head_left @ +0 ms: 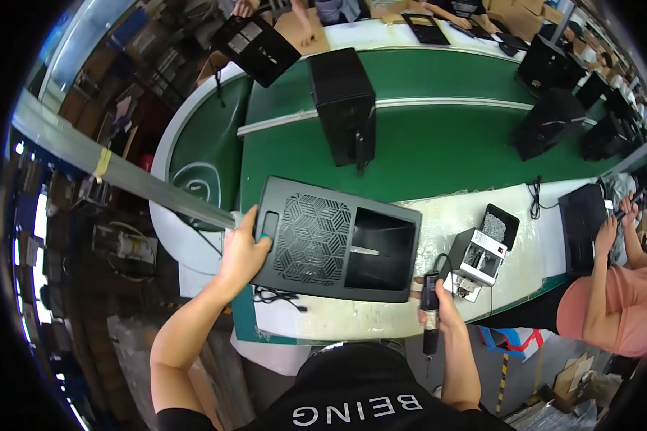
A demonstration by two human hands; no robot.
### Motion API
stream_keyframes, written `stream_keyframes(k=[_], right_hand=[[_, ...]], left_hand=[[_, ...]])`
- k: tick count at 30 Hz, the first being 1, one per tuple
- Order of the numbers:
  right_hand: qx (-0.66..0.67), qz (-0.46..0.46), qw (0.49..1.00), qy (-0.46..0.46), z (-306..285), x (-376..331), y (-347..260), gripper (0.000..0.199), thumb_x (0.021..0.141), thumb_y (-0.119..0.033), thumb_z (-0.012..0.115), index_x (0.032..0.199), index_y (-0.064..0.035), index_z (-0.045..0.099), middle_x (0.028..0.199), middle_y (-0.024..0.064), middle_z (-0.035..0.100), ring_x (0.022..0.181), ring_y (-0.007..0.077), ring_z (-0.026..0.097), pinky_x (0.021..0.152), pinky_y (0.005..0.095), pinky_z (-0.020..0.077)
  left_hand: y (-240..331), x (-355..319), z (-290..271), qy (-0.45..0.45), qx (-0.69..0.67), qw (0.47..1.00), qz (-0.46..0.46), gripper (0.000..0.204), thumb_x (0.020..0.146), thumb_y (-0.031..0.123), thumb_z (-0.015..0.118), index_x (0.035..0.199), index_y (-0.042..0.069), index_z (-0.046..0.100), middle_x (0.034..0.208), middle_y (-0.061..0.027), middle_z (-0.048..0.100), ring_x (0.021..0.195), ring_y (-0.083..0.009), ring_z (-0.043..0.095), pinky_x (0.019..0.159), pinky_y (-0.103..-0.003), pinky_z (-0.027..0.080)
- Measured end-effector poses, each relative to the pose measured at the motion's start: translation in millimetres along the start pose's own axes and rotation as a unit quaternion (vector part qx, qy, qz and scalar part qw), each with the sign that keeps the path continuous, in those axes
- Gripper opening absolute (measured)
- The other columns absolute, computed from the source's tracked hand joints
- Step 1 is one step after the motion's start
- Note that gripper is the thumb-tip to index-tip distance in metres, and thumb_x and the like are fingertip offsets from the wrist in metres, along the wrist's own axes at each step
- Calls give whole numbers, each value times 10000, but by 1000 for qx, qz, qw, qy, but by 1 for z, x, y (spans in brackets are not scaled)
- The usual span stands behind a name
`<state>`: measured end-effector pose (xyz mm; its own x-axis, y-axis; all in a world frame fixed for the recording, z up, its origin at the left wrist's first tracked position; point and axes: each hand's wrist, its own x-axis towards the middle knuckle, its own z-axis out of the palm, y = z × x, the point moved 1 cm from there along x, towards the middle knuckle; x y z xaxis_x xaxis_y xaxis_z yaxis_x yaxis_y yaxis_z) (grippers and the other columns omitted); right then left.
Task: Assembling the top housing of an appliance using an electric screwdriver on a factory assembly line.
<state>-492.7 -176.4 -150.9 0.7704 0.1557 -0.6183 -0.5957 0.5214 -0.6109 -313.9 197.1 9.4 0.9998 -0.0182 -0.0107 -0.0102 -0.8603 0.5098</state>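
My left hand (246, 250) grips the left edge of a black computer case (382, 214), fingers wrapped round near a slot. Facing up on the case are a geometric vent pattern and a glossy dark section; whatever lies beneath is hidden. My right hand (447, 307) is closed around a black electric screwdriver (430, 316), its thin bit pointing down toward me. Fingers of this hand come close to the lower right edge of the case; whether they touch it I cannot tell. Below the case, a black cable (284, 296) lies on the white worktop (352, 320).
Right of the case stand a screw feeder (483, 255) and a black tray (496, 226) of small screws. Behind runs a green conveyor (438, 144) carrying several black computer cases (345, 108). A metal post (136, 172) slants in at left. A co-worker (611, 302) stands at right.
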Motion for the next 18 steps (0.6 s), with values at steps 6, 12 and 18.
stream_keyframes(k=[6,12,18], right_hand=[[63,-21,996,-55,16,21,-6,708,959,-577,334,1395,-21,301,1334,234,502,459,173,547,433,310,465],[19,-34,999,24,-5,17,1,623,970,-526,385,1356,-38,368,1201,199,611,476,160,553,411,294,465],[-14,-33,998,54,-12,19,10,534,1000,-467,339,1330,-49,382,1160,217,624,468,177,563,404,299,458]], left_hand=[[46,36,-30,60,155,939,301,644,695,-10,610,1317,-26,441,1160,-264,577,994,-397,605,846,-416,506],[40,124,-53,-10,246,910,332,602,720,-44,567,1302,-20,417,1246,-247,539,1069,-394,570,901,-438,487],[19,200,-65,-1,308,889,339,540,764,-53,512,1296,-42,420,1262,-237,537,1069,-374,580,896,-421,492]])
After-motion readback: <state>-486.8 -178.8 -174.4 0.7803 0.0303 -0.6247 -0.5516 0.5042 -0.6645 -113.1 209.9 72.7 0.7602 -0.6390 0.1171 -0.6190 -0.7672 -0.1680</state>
